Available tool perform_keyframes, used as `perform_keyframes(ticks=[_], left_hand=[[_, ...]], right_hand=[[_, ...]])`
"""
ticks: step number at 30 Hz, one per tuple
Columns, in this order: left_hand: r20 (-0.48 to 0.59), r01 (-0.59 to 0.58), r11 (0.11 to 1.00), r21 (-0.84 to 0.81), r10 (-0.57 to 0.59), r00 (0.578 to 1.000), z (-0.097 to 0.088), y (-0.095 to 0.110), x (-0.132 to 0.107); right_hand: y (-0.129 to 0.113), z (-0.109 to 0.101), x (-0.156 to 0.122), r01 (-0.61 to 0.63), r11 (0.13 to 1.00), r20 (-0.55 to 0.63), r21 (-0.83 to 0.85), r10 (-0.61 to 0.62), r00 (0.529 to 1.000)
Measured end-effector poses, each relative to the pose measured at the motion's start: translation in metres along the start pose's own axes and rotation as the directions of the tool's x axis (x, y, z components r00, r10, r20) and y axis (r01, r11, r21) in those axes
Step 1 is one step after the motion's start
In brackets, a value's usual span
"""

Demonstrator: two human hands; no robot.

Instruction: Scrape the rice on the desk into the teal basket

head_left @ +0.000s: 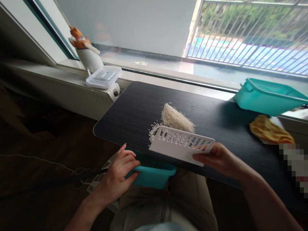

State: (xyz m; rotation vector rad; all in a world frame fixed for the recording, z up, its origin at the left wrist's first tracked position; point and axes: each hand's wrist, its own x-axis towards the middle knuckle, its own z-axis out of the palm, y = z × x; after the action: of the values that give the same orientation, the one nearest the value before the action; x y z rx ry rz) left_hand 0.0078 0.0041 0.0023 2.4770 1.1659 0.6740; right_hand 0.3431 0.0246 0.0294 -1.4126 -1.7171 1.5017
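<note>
A heap of white rice [175, 119] lies in the middle of a dark table [134, 109], with loose grains trailing toward the near edge. My right hand [220, 158] grips one end of a white slotted plastic panel [181, 144], held tilted just in front of the heap. My left hand [119, 175] is closed on the rim of a teal container [151, 175] held under the table's near edge, by my lap.
A second teal bin [267, 96] rests on the windowsill at the right, above a yellow cloth [270, 130] on the table. A clear plastic lidded box [104, 77] and a white figurine [88, 53] sit on the sill at the left. Cables lie on the floor at the left.
</note>
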Motion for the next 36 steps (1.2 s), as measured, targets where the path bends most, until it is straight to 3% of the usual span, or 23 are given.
perform_keyframes(ticks=[4,11,17,23,28,33,36], left_hand=[[-0.009,-0.004,1.0,0.013,0.004,1.0,-0.001,-0.001,0.001],[-0.017,-0.008,1.0,0.013,0.008,1.0,0.001,-0.001,-0.001],[-0.014,-0.007,1.0,0.017,0.007,1.0,0.002,-0.001,0.001],[-0.02,-0.001,1.0,0.013,0.002,1.0,0.001,-0.003,-0.001],[-0.018,0.009,1.0,0.023,-0.009,1.0,-0.002,-0.004,-0.003],[-0.023,0.009,1.0,0.024,-0.009,1.0,-0.004,-0.006,-0.005],[-0.024,0.012,1.0,0.025,-0.011,1.0,-0.004,-0.005,-0.006]], right_hand=[[0.003,-0.005,0.006,0.016,1.0,-0.126,-0.013,-0.017,0.992],[0.001,0.0,0.008,-0.007,0.999,-0.03,-0.033,0.006,1.0],[-0.001,0.005,0.016,0.014,1.0,-0.063,0.022,-0.013,0.998],[-0.006,0.016,0.023,0.015,1.0,0.037,0.018,-0.016,0.999],[-0.009,0.017,0.027,0.032,0.999,-0.017,0.026,-0.032,0.999],[-0.007,0.023,0.024,0.023,0.999,0.067,0.027,-0.025,0.997],[-0.008,0.023,0.023,0.031,0.999,0.03,0.019,-0.031,0.999]])
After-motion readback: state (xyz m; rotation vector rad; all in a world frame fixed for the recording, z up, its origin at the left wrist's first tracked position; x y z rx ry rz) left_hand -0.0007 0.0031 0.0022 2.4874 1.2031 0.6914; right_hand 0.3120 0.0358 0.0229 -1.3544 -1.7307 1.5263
